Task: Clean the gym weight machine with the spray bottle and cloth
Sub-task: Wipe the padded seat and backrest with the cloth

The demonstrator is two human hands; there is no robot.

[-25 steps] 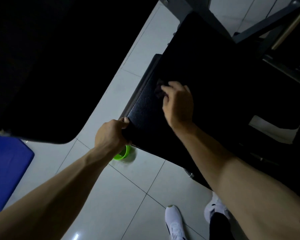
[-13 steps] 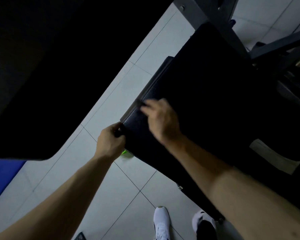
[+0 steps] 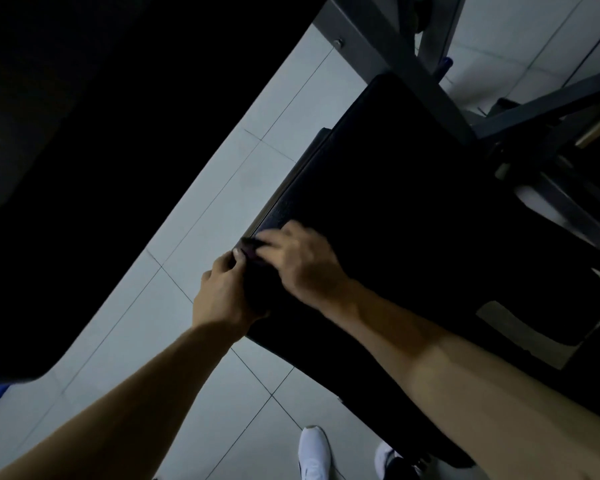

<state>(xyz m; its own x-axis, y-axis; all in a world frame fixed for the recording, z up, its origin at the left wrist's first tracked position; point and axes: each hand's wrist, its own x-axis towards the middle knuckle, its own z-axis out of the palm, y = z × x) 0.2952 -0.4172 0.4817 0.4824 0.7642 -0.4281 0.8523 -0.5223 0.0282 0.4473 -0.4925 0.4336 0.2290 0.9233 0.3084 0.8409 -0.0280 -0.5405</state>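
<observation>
The right hand [image 3: 302,265] has slid the cloth [image 3: 251,249] down the seat pad [image 3: 413,209] to its near-left corner, closing on the left hand [image 3: 222,292]. Dark and bunched, the cloth barely stands out from the grained black upholstery. It lies under the right fingertips; blur hides whether they curl round it. The left hand clamps the pad's corner edge, thumb just beside the cloth.

Dim, underexposed view; dark pad [image 3: 413,220] loses detail, right hand [image 3: 302,263] motion-blurred.
</observation>
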